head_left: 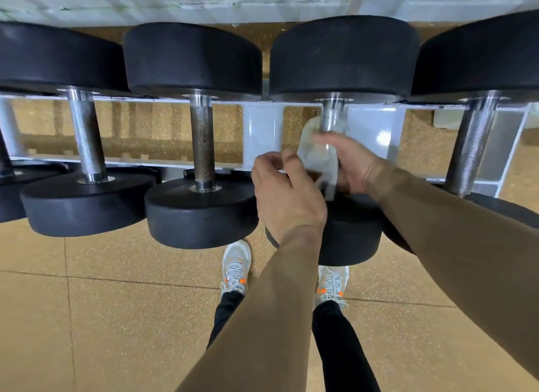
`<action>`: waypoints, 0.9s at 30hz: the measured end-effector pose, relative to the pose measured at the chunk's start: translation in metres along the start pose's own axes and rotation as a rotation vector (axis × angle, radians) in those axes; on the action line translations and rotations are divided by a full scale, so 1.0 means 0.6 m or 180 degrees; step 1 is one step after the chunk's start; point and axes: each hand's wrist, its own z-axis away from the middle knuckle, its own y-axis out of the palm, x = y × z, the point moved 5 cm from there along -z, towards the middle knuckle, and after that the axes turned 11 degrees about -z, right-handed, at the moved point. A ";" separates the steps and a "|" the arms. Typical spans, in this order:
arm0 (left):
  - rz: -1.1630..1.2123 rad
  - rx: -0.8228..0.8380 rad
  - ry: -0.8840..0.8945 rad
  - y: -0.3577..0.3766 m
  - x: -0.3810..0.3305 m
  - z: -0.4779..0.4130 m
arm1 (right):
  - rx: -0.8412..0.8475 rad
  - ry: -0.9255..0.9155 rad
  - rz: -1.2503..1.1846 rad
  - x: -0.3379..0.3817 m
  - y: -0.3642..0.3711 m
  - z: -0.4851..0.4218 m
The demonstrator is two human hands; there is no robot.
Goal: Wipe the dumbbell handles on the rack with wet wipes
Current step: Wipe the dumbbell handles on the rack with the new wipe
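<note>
Nearest, the left hand (287,193) hovers just left of the work, fingers curled toward the thumb. Whether it pinches a corner of the wet wipe (316,158) I cannot tell. Just beyond, the right hand (354,165) holds the wipe around the near stretch of a dumbbell handle (332,119), fingers curled across the cloth. The handle runs straight away from the person, from near head (350,237) to far head (344,56), on the white rack (262,129). Its bare knurling lies beyond the grip, so the stroke probably goes forward, with the right hand leading.
</note>
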 end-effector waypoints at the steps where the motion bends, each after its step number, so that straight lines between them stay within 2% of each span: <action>1: 0.0023 -0.0010 -0.0008 -0.001 0.000 0.000 | -0.0023 0.0024 0.0303 -0.008 -0.006 0.002; 4: 0.0048 -0.0037 0.0010 -0.003 -0.001 0.001 | -0.0266 -0.0058 0.0806 -0.002 -0.005 0.020; 8: 0.0063 -0.0079 0.0003 -0.003 -0.002 0.001 | -0.1110 -0.0589 0.1081 0.027 0.020 0.033; 11: 0.0067 -0.0093 0.0000 -0.003 -0.001 0.002 | -0.1778 -0.0973 0.1045 0.053 0.035 0.016; 14: 0.0067 -0.0087 -0.0021 -0.003 -0.002 0.003 | -0.2121 -0.1187 0.0770 0.076 0.048 -0.001; 16: 0.0046 -0.0082 -0.0010 -0.003 -0.003 0.003 | -0.1999 -0.1228 0.0546 0.075 0.042 -0.006; 19: -0.0012 -0.0064 0.0023 -0.004 -0.003 0.002 | -0.1066 -0.0997 0.0400 0.060 0.030 -0.002; 22: -0.0037 -0.0081 0.0084 -0.006 -0.006 0.003 | -0.0271 -0.0424 0.0221 0.029 0.013 0.010; 24: -0.0036 -0.0077 0.0122 -0.006 -0.008 0.004 | -0.0057 0.0034 0.0324 0.000 0.004 0.013; 27: -0.0017 -0.0071 0.0116 -0.006 -0.007 0.004 | -0.0132 0.0092 0.0462 -0.015 -0.003 0.012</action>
